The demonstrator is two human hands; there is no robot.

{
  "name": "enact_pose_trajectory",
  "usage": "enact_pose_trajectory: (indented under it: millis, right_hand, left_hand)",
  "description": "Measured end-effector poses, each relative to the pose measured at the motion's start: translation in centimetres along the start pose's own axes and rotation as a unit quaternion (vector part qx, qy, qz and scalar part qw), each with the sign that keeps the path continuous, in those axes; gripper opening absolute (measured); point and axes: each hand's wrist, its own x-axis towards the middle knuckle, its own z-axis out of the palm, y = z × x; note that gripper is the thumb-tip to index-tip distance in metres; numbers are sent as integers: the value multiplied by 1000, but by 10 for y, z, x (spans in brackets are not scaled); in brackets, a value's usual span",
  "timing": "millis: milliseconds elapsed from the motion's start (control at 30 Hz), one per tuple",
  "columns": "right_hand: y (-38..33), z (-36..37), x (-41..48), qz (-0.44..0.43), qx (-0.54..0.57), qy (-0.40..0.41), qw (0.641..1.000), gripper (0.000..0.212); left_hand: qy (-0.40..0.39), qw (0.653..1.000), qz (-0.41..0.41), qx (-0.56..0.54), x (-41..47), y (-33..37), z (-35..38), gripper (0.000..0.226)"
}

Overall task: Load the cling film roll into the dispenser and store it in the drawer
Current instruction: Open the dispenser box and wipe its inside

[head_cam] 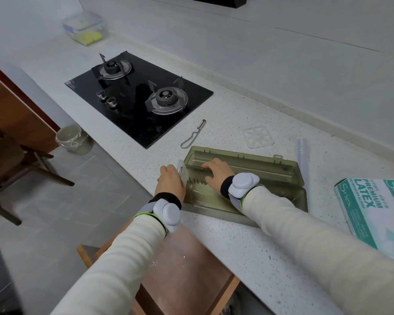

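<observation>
While my right grip [216,175] lay flat inside the open dispenser [259,168], fingers spread and pressing down, grasping nothing, my left grip [170,181] was curled at the dispenser's left end around a small clear plastic piece [183,169]. What that piece was could not be determined; it stood against the end wall of the base.

The dispenser sat near the front edge of the table [237,242], with its lid folded back flat behind the base. The cling film roll [303,155] lay on the table just beyond the dispenser's right end, apart from both grips and not yet loaded. The drawer [187,258] stood open below the table edge, under my left forearm.

Assessment: the step in hand appeared to be readying the dispenser to receive the roll.

- The right grip should bear down evenly on the base, because the box sat close to the edge above the open drawer and could slide off.
- The clear piece should be worked squarely against the end wall, without twisting the thin plastic.
- The lid should lie fully back before the roll is brought over lengthwise.

A glove box [373,208] on the right and a peeler [192,135] behind were both near enough to foul a careless reach.
</observation>
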Motion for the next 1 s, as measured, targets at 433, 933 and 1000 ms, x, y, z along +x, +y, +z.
enact_pose_trajectory:
  millis: [433, 933, 1000]
  right_hand:
    - [-1, 13, 2, 28, -1, 39, 999, 44]
    - [6, 31, 1, 14, -29, 68, 997, 54]
    - [7, 31, 2, 8, -29, 70, 997, 55]
  left_hand:
    - [13, 1000, -9, -3, -2, -1, -6, 19]
    - [-2, 999, 10, 46, -1, 0, 14, 28]
    - [-1, 999, 12, 40, 1, -1, 11, 25]
